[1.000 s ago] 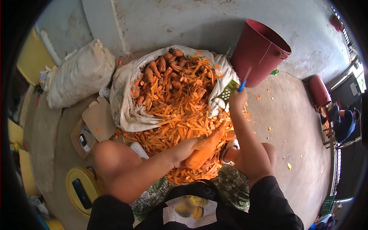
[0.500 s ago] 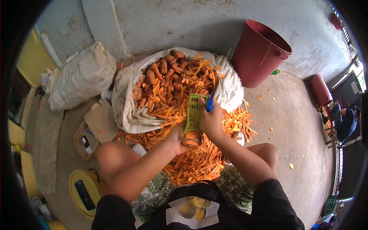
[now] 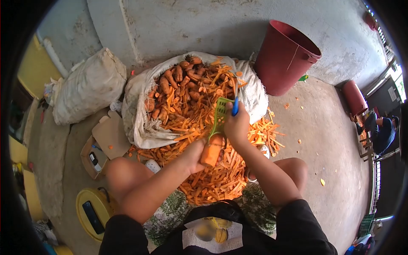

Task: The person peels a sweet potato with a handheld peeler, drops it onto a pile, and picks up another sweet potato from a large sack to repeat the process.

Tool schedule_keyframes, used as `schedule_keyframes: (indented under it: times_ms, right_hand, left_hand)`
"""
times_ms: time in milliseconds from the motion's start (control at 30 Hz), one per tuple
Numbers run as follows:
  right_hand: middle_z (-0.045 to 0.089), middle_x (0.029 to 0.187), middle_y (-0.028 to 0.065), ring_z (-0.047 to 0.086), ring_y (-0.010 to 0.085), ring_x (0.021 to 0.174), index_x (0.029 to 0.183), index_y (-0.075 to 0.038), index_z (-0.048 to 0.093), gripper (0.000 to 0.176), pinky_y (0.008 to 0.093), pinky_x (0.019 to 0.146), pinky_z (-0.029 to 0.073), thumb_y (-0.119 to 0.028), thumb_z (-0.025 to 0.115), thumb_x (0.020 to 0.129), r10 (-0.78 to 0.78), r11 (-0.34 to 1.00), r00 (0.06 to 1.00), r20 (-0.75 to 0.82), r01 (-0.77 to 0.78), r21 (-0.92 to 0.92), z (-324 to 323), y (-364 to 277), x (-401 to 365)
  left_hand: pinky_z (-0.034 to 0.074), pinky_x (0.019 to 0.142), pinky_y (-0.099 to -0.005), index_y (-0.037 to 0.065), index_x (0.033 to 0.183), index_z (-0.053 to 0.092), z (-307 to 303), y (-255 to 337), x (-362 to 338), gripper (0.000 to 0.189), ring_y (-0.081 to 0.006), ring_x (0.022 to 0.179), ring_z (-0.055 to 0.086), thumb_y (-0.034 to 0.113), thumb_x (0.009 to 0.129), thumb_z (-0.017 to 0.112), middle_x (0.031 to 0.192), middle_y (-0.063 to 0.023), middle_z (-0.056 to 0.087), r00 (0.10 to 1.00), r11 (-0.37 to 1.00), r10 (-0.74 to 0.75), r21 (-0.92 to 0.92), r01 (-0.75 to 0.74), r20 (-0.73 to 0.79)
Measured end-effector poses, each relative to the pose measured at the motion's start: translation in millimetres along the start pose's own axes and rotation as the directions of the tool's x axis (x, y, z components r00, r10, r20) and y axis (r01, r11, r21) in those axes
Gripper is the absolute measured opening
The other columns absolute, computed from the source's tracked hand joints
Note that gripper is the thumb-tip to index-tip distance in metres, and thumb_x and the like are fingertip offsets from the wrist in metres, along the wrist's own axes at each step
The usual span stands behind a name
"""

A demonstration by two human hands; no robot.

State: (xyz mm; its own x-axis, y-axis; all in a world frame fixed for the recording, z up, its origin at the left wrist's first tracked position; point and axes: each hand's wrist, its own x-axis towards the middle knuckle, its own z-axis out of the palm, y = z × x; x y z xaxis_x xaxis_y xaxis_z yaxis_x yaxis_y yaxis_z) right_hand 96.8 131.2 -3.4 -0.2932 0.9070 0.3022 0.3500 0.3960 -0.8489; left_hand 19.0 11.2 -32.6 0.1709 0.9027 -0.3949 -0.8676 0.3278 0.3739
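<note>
Everything around your fingers sits on a rough grey concrete floor [image 3: 327, 140]. Just beyond both hands lies a wide white woven sack [image 3: 138, 127], slumped open, its mouth full of knobbly, earth-dusted whole carrots [image 3: 178, 80]. Farther off, beyond and to the right of your right fingers, a smooth maroon plastic bucket [image 3: 282, 63] stands tilted against the wall. Well out to the left of your left fingers sits a second sack [image 3: 87, 87], closed and lumpy. Under and around both hands spreads a loose heap of bright orange strips [image 3: 221, 180], thin and flat, running from the sack's mouth down between your knees. Your left hand [image 3: 193, 155] is closed around the lower part of a thick, tapering carrot [image 3: 211, 151], fingers wrapped tight on its near side. Its long axis runs away from you and leans slightly right, and the far end stands clear of your grip. Your right hand [image 3: 236, 125] is just beyond it and a little right, fingers curled shut on the blue handle [image 3: 235, 107] of a flat green cutter [image 3: 220, 114] with a slotted plastic face. The cutter's lower edge meets the carrot's far end, so the right hand is the nearer to that free end.
</note>
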Motion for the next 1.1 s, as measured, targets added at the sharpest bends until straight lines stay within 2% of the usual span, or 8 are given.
schedule_keyframes:
  times_ms: [200,267,533,833,900,1000,1067,1100]
  right_hand:
    - [0.05,0.056,0.0077,0.046,0.0145,0.051,0.076,0.003,0.053,0.03,0.0341,0.049,0.038,-0.024,0.05,0.087,0.165,0.978,0.907,-0.388,-0.201,-0.054,-28,70,75]
    - [0.05,0.057,0.0049,0.044,0.0124,0.05,0.078,0.003,0.054,0.028,0.0319,0.048,0.037,-0.024,0.05,0.087,0.248,0.968,0.901,-0.356,-0.249,0.042,-34,90,90]
    - [0.04,0.055,-0.0042,0.034,0.0057,0.049,0.074,-0.004,0.051,0.025,0.024,0.046,0.029,-0.024,0.05,0.089,0.273,0.872,0.962,0.02,-0.256,0.417,-21,9,40]
    - [0.041,0.056,-0.0003,0.038,0.0083,0.05,0.075,-0.003,0.045,0.023,0.0266,0.046,0.033,-0.022,0.05,0.088,0.088,0.945,0.99,0.113,-0.119,0.306,-15,-13,9]
    - [0.046,0.058,0.0009,0.04,0.0093,0.05,0.08,-0.001,0.049,0.021,0.0263,0.047,0.035,-0.021,0.05,0.088,0.155,0.961,0.976,0.156,-0.186,0.205,-27,-7,24]
    - [0.053,0.063,0.0032,0.044,0.0092,0.053,0.088,0.0,0.055,0.021,0.0252,0.049,0.036,-0.021,0.05,0.088,0.16,0.97,0.901,0.403,-0.219,0.104,-46,-6,35]
    - [0.059,0.068,0.0071,0.05,0.0143,0.054,0.097,-0.003,0.058,0.02,0.0293,0.052,0.04,-0.019,0.053,0.085,0.077,0.99,0.838,0.54,-0.13,0.061,-53,-1,32]
    - [0.059,0.068,0.0088,0.053,0.0188,0.055,0.093,-0.004,0.058,0.019,0.0326,0.053,0.041,-0.019,0.055,0.082,-0.052,0.995,0.788,0.614,0.095,-0.039,-56,-5,25]
  left_hand:
    - [0.05,0.059,-0.0303,0.001,0.106,0.044,29,-11,-29,0.047,-0.0185,0.07,0.057,0.043,0.092,0.031,0.075,-0.01,0.055,0.954,0.97,-0.207,0.176,0.17,0.219]
    - [0.05,0.059,-0.0295,0.002,0.106,0.044,30,-13,-28,0.044,-0.0179,0.069,0.058,0.042,0.093,0.029,0.078,-0.0098,0.055,0.992,0.931,0.02,0.359,-0.063,0.121]
    - [0.052,0.057,-0.0299,0.004,0.103,0.044,10,13,-17,0.04,-0.0169,0.068,0.058,0.041,0.089,0.041,0.082,-0.0098,0.055,0.984,0.908,0.121,0.415,-0.058,-0.128]
    - [0.052,0.062,-0.0304,0.005,0.111,0.044,-4,19,-9,0.047,-0.0188,0.074,0.059,0.041,0.083,0.055,0.093,-0.0098,0.056,0.991,0.956,0.05,0.293,-0.012,-0.123]
    - [0.048,0.072,-0.0293,0.003,0.114,0.043,1,16,-6,0.051,-0.018,0.081,0.057,0.037,0.081,0.06,0.095,-0.0084,0.056,0.892,0.679,0.431,0.701,-0.219,-0.138]
    - [0.046,0.072,-0.0299,0.001,0.116,0.046,-8,32,-8,0.058,-0.0182,0.078,0.059,0.041,0.077,0.063,0.092,-0.0095,0.06,0.84,0.361,0.542,0.895,-0.262,0.028]
    - [0.046,0.07,-0.0311,0.002,0.113,0.048,-10,38,-12,0.052,-0.0194,0.078,0.059,0.032,0.075,0.067,0.092,-0.0105,0.06,0.821,0.352,0.569,0.893,-0.282,0.035]
    - [0.045,0.071,-0.031,0.002,0.111,0.049,2,42,-22,0.046,-0.0183,0.078,0.057,0.024,0.075,0.067,0.089,-0.0095,0.058,0.808,0.202,0.589,0.962,-0.182,0.029]
